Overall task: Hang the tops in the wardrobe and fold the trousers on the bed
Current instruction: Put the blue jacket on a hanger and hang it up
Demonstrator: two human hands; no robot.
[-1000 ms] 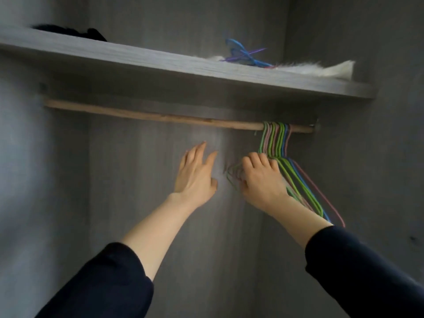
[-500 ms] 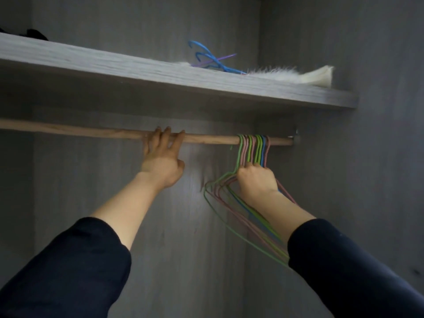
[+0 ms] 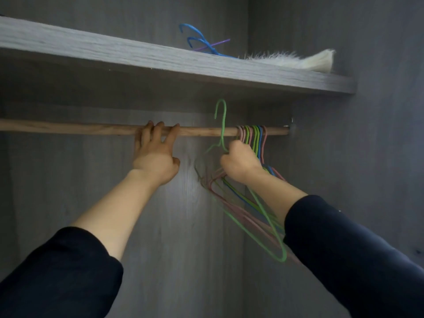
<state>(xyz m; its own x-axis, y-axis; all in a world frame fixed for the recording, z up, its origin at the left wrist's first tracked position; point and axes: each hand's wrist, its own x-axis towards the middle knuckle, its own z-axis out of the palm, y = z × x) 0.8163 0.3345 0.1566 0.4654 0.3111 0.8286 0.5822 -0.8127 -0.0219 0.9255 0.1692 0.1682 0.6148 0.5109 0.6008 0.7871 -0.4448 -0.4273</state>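
- My left hand [image 3: 158, 157] reaches up to the wooden rail [image 3: 68, 128]. Its fingers are nearly straight, the tips rest on the wood, and the thumb is not round it.
- My right hand [image 3: 238, 162] grips the green hanger [image 3: 221, 125] at its neck, fingers curled tight.
- That hanger's hook stands above the rail, clear of it, in the gap under the shelf [image 3: 114, 53]. Its body slopes down along my right forearm.
- The other hangers [image 3: 252, 135] crowd the rail's right end, close by the wardrobe's side wall [image 3: 378, 157].
- Bare rail runs between my two hands, and a longer bare stretch runs left to the picture's edge.
- On the shelf, near its front edge, lie blue hangers [image 3: 199, 41] and a white furry thing [image 3: 298, 60].
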